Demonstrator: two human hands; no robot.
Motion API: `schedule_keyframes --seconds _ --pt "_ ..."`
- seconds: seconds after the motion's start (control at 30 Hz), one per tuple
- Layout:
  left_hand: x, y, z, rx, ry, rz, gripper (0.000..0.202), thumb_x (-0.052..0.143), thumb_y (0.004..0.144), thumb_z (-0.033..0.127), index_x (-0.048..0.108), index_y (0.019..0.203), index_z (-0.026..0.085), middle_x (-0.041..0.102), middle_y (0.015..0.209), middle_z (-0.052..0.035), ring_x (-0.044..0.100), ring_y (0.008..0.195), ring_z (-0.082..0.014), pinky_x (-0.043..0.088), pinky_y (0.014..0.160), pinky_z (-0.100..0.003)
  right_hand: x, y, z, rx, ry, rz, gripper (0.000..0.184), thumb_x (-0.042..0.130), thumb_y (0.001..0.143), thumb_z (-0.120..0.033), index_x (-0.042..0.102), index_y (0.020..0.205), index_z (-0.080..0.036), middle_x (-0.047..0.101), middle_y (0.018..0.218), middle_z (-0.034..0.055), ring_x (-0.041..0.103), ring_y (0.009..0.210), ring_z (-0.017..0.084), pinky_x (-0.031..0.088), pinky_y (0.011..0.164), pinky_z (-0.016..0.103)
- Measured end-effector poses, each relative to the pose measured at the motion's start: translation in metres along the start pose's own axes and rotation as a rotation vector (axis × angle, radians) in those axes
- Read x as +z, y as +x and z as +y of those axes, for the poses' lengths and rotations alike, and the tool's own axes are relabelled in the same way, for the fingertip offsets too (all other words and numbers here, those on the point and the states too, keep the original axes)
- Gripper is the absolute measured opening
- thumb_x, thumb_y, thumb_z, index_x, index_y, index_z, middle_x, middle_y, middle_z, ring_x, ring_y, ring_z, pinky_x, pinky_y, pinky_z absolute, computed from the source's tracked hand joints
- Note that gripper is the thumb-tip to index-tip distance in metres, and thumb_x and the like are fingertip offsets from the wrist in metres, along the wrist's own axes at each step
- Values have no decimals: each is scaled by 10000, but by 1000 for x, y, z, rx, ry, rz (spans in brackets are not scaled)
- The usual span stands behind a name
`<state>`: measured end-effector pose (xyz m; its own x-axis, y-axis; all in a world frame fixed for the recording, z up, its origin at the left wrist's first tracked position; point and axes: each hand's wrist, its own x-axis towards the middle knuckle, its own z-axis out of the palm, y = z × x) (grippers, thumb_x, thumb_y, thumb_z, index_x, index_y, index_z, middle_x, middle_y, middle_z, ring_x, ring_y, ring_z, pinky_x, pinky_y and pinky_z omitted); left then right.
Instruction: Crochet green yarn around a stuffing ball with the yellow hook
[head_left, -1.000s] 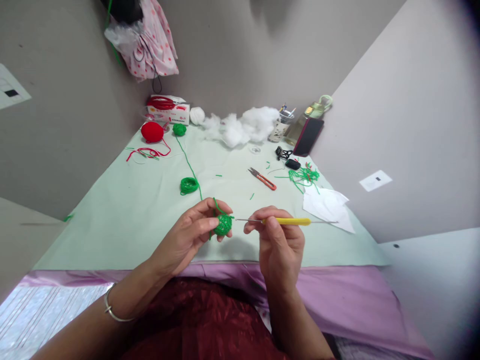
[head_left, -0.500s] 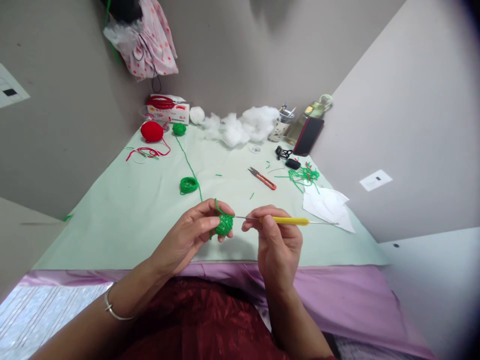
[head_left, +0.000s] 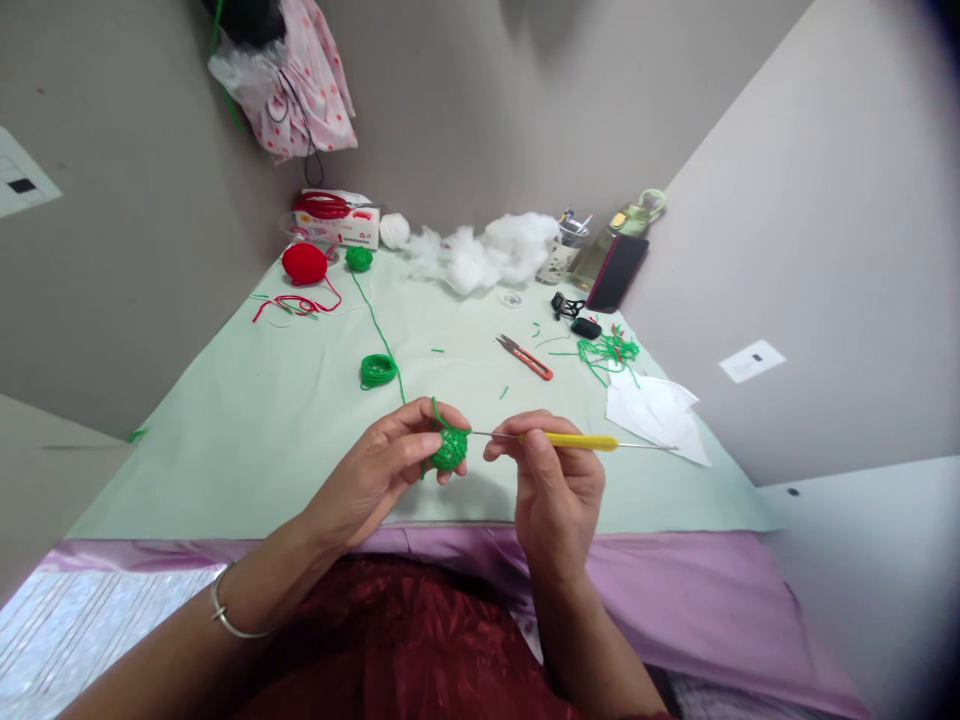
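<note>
Pinching soft green crochet ball (head_left: 449, 450) in left hand (head_left: 375, 478) near desk's front edge; right hand (head_left: 551, 480) grips thin, stiff hook (head_left: 570, 441) by yellow handle. Light, squashy; hold gently.

1. Scissors (head_left: 524, 357) just beyond the right hand (head_left: 551, 480).
2. White paper (head_left: 652, 410) right of it.
3. Red yarn ball (head_left: 304, 263) well beyond the left hand (head_left: 382, 465).
4. White stuffing (head_left: 487, 250) farther back, beyond both.

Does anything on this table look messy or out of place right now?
Only loose clutter: cut green yarn scraps lie tangled by the white paper, a few bits are strewn near the snips, and stuffing sprawls unbagged at the back. The green crochet piece and hook look fine.
</note>
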<state>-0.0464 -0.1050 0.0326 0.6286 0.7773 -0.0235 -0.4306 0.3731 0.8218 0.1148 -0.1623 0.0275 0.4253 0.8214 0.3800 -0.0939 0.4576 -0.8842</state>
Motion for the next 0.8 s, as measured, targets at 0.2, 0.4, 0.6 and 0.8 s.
schedule_keyframes --seconds 0.2,0.4,0.6,0.8 --pt "0 0 -1 1 10 -8 123 654 914 238 730 1001 198 642 819 -18 564 763 -141 426 716 -282 1 -1 1 -30 -12 -9 145 632 978 -232 770 931 -237 691 853 8 677 700 133 557 677 298" --pt "0 -2 -4 37 32 -46 296 697 913 258 705 1208 239 607 975 -18 589 844 -144 446 754 -281 2 -3 5 -44 8 -94 156 622 987 -236 777 964 -248 700 848 19 657 719 148 544 676 316" --pt "-5 -2 -8 62 102 -74 723 783 865 228 490 1517 341 601 1028 -12 581 961 -151 472 866 -282 0 -2 8 -135 -50 -166 168 638 980 -207 798 997 -256 736 926 35 676 895 166 557 744 300" --pt "-6 -1 0 48 204 -60 931 847 798 192 383 1579 394 611 990 15 564 873 -116 450 819 -260 -6 -3 7 -175 -131 -217 173 645 974 -192 801 1007 -257 749 936 39 683 912 183 561 788 330"
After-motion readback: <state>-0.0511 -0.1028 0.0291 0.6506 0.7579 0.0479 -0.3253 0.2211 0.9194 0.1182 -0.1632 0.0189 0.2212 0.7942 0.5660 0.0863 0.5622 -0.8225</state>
